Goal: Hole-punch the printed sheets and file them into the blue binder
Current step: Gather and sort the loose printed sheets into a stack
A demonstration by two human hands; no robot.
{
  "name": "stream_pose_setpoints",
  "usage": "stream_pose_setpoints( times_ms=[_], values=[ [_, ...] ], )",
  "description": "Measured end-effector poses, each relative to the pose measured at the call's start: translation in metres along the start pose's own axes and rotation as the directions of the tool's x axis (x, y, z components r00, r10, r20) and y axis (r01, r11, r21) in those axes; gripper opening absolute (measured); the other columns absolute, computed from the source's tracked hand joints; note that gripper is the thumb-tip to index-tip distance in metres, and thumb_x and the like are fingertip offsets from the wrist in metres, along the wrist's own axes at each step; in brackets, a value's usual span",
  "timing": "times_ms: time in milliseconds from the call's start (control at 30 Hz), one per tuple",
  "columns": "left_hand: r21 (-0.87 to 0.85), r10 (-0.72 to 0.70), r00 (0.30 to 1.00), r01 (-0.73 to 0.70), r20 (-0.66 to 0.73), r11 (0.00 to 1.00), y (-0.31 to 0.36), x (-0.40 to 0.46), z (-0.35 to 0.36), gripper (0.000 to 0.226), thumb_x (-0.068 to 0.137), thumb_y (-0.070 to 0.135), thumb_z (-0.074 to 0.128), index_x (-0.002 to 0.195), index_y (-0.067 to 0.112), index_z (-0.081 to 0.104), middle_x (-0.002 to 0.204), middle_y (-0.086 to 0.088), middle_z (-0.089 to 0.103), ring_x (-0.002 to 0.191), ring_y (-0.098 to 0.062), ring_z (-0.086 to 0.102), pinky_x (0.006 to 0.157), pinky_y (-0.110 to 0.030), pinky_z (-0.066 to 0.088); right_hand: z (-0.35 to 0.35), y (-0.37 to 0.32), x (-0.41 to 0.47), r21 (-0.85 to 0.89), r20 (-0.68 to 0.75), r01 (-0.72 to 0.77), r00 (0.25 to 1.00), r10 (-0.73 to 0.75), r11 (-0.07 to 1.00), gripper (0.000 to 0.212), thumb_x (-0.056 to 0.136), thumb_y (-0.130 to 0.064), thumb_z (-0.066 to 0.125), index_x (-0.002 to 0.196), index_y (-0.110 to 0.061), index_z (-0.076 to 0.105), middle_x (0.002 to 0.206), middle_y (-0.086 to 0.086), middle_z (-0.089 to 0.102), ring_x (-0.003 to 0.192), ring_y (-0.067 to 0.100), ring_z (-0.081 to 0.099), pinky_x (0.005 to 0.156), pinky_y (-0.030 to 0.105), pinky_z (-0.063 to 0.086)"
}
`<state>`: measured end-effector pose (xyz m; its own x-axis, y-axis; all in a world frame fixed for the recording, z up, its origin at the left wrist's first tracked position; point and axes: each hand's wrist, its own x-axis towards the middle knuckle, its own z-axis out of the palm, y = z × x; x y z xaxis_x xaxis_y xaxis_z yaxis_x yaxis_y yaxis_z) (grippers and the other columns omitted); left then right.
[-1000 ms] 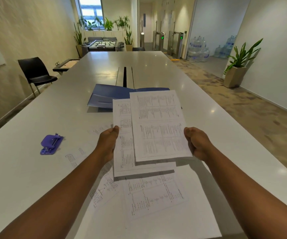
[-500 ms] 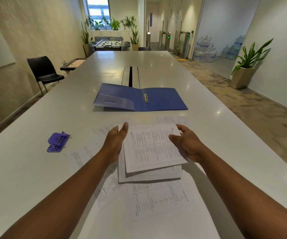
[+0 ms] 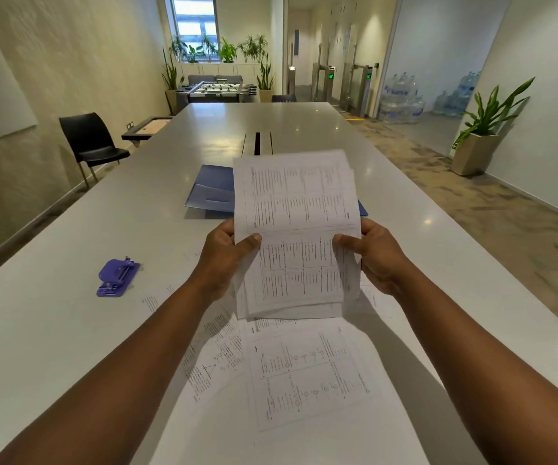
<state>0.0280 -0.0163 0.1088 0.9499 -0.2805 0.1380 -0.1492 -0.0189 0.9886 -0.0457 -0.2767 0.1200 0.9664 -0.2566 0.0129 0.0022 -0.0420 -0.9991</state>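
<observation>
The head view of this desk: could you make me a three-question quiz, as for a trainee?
1. True or false: the hole punch lies to the left of the left hand.
2. What do both hands grip? A) the binder B) a stack of sheets C) the hole punch
3. Fill in: more printed sheets lie on the ____ below the held stack.

Key:
1. True.
2. B; the left hand and right hand hold it raised, one at each side edge, in front of the binder.
3. Table; loose sheets lie spread on it.
</observation>
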Motion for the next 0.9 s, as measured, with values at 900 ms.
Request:
stream_pose_setpoints(
  times_ms=[900],
  values=[
    [0.006,0.097,0.987,-0.097,-0.127,0.995,0.005,-0.006,0.015,0.029,0.103,0.031,0.054,0.127,0.014,0.056,0.118,0.002,0.073,0.099,-0.016,0.074,0.084,-0.043,0.063,0.028,0.004,-0.016,-0.04,-0.017,0.086,0.996,-0.087,0.995,0.032,0.092,-0.013,0.073,0.123,-0.017,0.066,0.119,0.005,0.073,0.111,0.034,0.068,0.094,0.063,0.055]
  ],
)
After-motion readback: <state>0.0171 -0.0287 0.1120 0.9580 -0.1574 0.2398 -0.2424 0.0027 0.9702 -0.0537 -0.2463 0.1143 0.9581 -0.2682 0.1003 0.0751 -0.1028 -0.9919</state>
